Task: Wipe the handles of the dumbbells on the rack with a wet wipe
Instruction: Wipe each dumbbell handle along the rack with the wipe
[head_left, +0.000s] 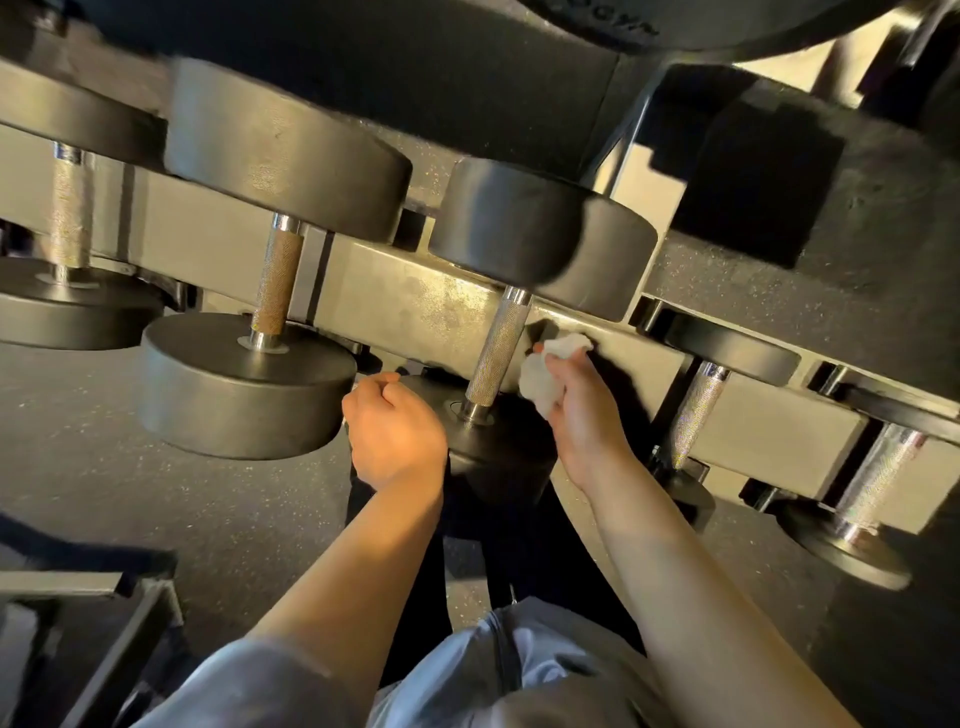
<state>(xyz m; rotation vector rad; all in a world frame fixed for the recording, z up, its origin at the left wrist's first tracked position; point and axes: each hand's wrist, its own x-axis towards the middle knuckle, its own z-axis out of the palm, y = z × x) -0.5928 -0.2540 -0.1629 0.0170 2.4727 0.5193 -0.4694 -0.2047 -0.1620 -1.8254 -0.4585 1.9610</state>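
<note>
- Nearest the camera, a pale blue sleeve (249, 686) and a fold of the same cloth fill the bottom edge, with two bare forearms reaching up from them.
- The left hand (395, 431) is curled into a loose fist with nothing visible in it; it sits against the near weight (493, 447) of the middle dumbbell, at the rack's front edge.
- The right hand (576, 410) grips a crumpled white wet wipe (550, 371), bunched between the fingers and thumb.
- The wipe is just right of the middle dumbbell's handle (497, 353), close beside the ridged steel bar; whether it touches the bar I cannot tell.
- That handle runs from the near weight up to a round black far weight (540, 234), which looks blurred at its lower edge.
- To the left, a bigger dumbbell (244, 384) lies on the rack (415, 296), its handle (278, 283) brownish and rusty-looking.
- Another dumbbell (67, 208) is partly cut off at the left edge.
- To the right, two more dumbbells rest along the rack's beam, each with a bright steel handle (696, 410) and (878, 473).
- The rack's flat metal beam runs slantwise behind all the handles.
- Below and beyond lies dark speckled rubber floor (156, 519).
- A dark metal frame (119, 623) shows in the bottom left corner.
</note>
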